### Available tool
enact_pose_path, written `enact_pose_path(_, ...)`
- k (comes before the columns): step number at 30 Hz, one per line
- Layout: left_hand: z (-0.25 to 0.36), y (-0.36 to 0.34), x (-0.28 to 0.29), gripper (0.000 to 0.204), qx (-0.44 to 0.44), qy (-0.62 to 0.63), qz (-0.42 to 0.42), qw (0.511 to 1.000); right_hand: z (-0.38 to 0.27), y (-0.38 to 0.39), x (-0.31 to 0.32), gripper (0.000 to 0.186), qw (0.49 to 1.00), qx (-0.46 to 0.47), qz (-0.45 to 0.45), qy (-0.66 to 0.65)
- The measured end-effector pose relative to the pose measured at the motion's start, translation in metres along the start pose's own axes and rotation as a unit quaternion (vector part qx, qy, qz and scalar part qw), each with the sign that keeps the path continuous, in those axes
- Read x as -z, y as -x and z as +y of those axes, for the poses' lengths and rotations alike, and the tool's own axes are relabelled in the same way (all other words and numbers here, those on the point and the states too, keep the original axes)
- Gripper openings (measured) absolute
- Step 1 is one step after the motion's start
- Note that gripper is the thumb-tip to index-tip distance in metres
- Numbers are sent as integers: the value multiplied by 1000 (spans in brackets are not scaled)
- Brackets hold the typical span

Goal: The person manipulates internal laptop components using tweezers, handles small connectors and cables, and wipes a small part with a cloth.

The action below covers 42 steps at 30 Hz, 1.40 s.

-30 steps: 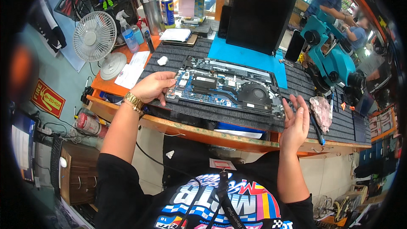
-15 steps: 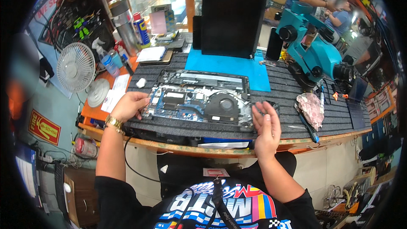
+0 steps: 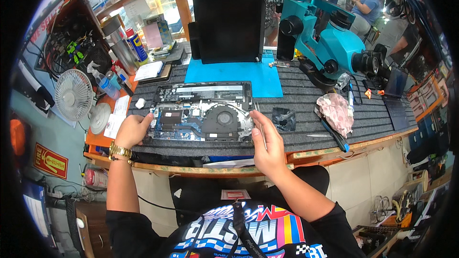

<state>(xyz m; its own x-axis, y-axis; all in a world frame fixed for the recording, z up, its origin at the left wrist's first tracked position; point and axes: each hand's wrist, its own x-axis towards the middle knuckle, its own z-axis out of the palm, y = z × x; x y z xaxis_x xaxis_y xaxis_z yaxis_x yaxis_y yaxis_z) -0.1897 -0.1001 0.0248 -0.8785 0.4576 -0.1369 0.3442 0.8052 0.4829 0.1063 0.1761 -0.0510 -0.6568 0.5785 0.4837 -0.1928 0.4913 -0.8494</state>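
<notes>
An opened laptop base (image 3: 203, 111) lies on the grey ribbed mat (image 3: 306, 95), its circuit board, round fan and long black battery exposed. My left hand (image 3: 133, 130) grips the base's left edge; a gold watch is on that wrist. My right hand (image 3: 268, 144) rests at the base's right front corner and holds thin metal tweezers (image 3: 260, 123), their tips pointing toward the board's right edge.
A black laptop lid (image 3: 231, 15) stands upright behind a blue mat (image 3: 234, 77). A teal microscope (image 3: 321, 43) sits at the right, a pink rag (image 3: 337, 112) and small tools near it. A white desk fan (image 3: 72, 94), spray bottles and a can stand at the left. People are in the background.
My right hand has moved left from the bench's right side to the laptop's right corner and now holds tweezers. My left hand has slid from on top of the base to its left edge.
</notes>
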Motion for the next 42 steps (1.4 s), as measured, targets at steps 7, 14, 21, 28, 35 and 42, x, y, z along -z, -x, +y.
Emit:
enact_pose_path(7, 0, 0, -2, 70, -7, -49, 11, 999, -5, -5, 13, 42, 999, 20, -49, -7)
enact_pose_path(14, 48, 2, -1, 51, -118, -120, 88, 982, -4, 6, 66, 41, 984, -24, 17, -175)
enact_pose_path(21, 162, -34, -46, 52, -254, -20, 60, 965, 22, 27, 123, 42, 994, -19, 69, -82)
enact_pose_path(28, 167, -109, -119, 66, -365, -7, 122, 923, 38, 34, 121, 35, 993, -7, 82, -81)
enact_pose_path(35, 165, -122, -139, 57, -401, -66, 113, 907, 44, 39, 126, 33, 994, -1, 88, -58)
enact_pose_path(42, 167, -127, -141, 54, -411, -52, 111, 903, 40, 37, 122, 34, 996, 15, 74, -45)
